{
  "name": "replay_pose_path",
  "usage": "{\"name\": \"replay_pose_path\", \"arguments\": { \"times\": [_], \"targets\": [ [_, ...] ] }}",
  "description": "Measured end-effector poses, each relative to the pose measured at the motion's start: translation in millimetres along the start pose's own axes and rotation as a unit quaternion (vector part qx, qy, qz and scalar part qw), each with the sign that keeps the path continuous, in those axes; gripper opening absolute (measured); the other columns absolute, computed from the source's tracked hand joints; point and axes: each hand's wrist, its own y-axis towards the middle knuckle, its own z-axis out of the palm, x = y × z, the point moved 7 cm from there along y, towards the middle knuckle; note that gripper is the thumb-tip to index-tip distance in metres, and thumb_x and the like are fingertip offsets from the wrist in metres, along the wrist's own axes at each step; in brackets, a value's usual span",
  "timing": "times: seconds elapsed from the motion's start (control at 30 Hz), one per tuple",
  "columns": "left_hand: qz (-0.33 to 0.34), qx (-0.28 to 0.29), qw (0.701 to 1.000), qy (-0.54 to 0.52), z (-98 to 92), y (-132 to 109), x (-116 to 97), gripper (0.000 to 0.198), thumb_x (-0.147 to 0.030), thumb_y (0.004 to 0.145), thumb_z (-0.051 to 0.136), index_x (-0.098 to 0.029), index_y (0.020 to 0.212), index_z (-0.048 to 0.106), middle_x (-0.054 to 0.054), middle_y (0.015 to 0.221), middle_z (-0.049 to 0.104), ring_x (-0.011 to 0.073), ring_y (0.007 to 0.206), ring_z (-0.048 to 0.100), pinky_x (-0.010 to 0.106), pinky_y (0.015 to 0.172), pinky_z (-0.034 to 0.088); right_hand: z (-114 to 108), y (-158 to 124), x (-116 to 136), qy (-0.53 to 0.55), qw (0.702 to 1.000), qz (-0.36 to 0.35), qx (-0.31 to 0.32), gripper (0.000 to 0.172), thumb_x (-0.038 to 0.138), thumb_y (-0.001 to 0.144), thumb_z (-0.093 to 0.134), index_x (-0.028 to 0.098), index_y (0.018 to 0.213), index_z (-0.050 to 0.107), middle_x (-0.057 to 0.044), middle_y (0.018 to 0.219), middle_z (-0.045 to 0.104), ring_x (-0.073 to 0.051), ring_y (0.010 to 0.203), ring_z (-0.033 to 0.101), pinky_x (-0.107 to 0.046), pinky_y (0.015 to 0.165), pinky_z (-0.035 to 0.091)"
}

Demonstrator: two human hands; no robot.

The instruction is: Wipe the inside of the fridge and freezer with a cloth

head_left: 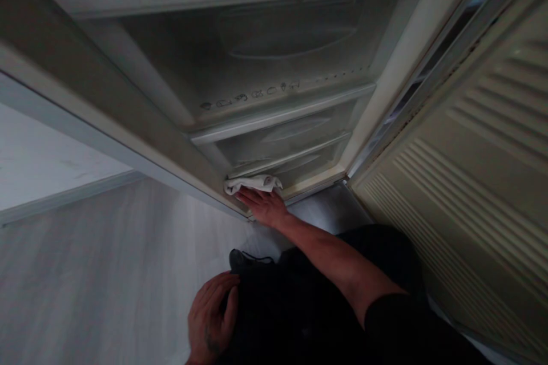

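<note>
A white, folded cloth [253,183] is against the lower left part of a freezer compartment's frame. My right hand [264,206] presses on it with the fingers stretched over its lower side, so part of the cloth is hidden. My left hand [213,313] holds nothing and rests over my dark-clothed knee, fingers lightly bent. Above the cloth, the freezer's clear-fronted drawers [257,63] are stacked in a pale frame. The upper drawer bears a row of small food drawings.
To the right stands the opened freezer door [449,171], with a ribbed inner panel and a gasket [398,102] marked by dark spots. Grey wood-look floor [107,274] spreads at the left, below a white wall [47,154]. A black shoe [240,259] shows beside my knee.
</note>
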Motion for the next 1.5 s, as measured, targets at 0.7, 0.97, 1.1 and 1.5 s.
{"name": "replay_pose_path", "arguments": {
  "times": [0.7,0.97,1.1,1.5],
  "targets": [
    [0.002,-0.010,1.000,0.025,-0.9,4,-3,0.017,-0.033,0.095,0.057,-0.028,0.108,0.067,-0.001,0.109,0.075,0.0201,0.107,0.067,0.039,0.094,0.054,-129,-131,-201,-0.294,0.890,0.297,-0.183,0.076,0.048,0.098,0.049,0.008,0.159,0.031,-0.022,0.166,0.026,-0.035,0.153,0.026,-0.053,0.123,0.022],
    [0.005,-0.011,1.000,0.009,-2.3,6,-5,0.016,-0.031,0.095,0.057,-0.027,0.108,0.066,0.000,0.107,0.074,0.0194,0.106,0.067,0.039,0.096,0.053,-92,-120,-186,-0.260,0.881,0.365,-0.154,0.077,0.042,0.093,0.052,0.000,0.154,0.034,-0.026,0.160,0.035,-0.039,0.151,0.025,-0.051,0.122,0.022],
    [0.006,-0.010,1.000,0.005,-0.9,7,-3,0.016,-0.033,0.095,0.059,-0.027,0.108,0.066,0.000,0.108,0.074,0.0194,0.106,0.067,0.038,0.096,0.052,-77,-115,-159,-0.256,0.894,0.347,-0.121,0.069,0.039,0.092,0.055,0.006,0.151,0.043,-0.023,0.154,0.042,-0.039,0.147,0.030,-0.053,0.123,0.019],
    [-0.005,-0.007,1.000,0.011,-1.4,7,-5,0.016,-0.034,0.095,0.058,-0.029,0.108,0.066,-0.001,0.107,0.075,0.0188,0.105,0.068,0.038,0.095,0.053,53,-37,-11,-0.130,0.985,0.105,0.049,0.058,0.022,0.091,0.053,0.018,0.149,0.046,-0.012,0.154,0.049,-0.027,0.138,0.047,-0.046,0.120,0.029]
  ]
}}
